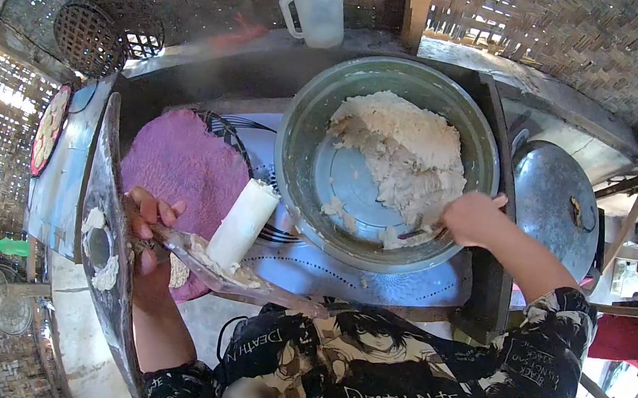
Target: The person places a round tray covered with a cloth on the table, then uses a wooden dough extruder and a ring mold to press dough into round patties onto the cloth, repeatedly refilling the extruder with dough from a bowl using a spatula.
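Observation:
My left hand (pixel 148 225) is closed around the end of a long wooden bar (pixel 277 295) smeared with dough. A white cylinder (pixel 244 224) stands tilted on that bar. Just left of this hand is a wooden board (pixel 107 307) with a round hole and bits of dough around it. My right hand (pixel 469 219) reaches over the near right side of a large green basin (pixel 284 185) and is closed on a small dark tool, perhaps a spoon (pixel 417 236), mostly hidden by the fingers. Its tip is near a heap of pale, crumbly dough (pixel 412 147) in the basin.
A purple cloth (pixel 177 163) lies left of the basin, partly over a dark round rack. Behind stands a clear plastic jug (pixel 317 12). Woven baskets (pixel 91 34) hang at the back left. A large metal lid (pixel 555 209) sits on the right, past a wooden edge.

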Action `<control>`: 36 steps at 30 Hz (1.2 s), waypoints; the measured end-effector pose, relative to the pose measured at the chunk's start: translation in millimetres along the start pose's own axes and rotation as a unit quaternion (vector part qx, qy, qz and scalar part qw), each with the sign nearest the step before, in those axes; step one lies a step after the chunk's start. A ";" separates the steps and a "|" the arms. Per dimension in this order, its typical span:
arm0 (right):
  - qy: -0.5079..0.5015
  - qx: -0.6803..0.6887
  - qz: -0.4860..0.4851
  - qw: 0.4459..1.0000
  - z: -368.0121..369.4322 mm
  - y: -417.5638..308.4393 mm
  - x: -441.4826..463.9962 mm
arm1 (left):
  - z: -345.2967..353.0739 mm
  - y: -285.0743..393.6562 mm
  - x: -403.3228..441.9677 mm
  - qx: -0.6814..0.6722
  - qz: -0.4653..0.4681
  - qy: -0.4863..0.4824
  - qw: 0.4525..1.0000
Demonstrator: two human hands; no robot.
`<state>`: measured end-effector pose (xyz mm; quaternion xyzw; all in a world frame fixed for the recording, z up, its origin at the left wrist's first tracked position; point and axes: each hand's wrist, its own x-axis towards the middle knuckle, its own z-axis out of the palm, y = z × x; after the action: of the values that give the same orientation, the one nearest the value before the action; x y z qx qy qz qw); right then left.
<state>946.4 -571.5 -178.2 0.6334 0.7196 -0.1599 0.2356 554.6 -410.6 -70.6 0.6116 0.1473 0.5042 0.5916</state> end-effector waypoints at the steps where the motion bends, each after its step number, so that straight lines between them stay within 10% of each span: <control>1: 0.003 -0.005 0.018 1.000 -11.8 5.6 -1.8 | -1.6 0.1 0.2 0.001 -0.005 -0.006 1.000; 8: 0.168 -0.035 0.104 0.980 15.7 37.9 54.1 | 0.5 -5.8 4.4 -0.033 -0.009 -0.025 0.999; 36: -0.015 0.059 0.025 0.998 -34.4 -23.9 24.9 | 4.2 -3.3 -2.6 0.041 -0.024 0.018 0.999</control>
<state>916.0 -536.0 -164.5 0.6614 0.6891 -0.2060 0.2128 558.1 -414.3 -73.7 0.6227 0.1932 0.4939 0.5753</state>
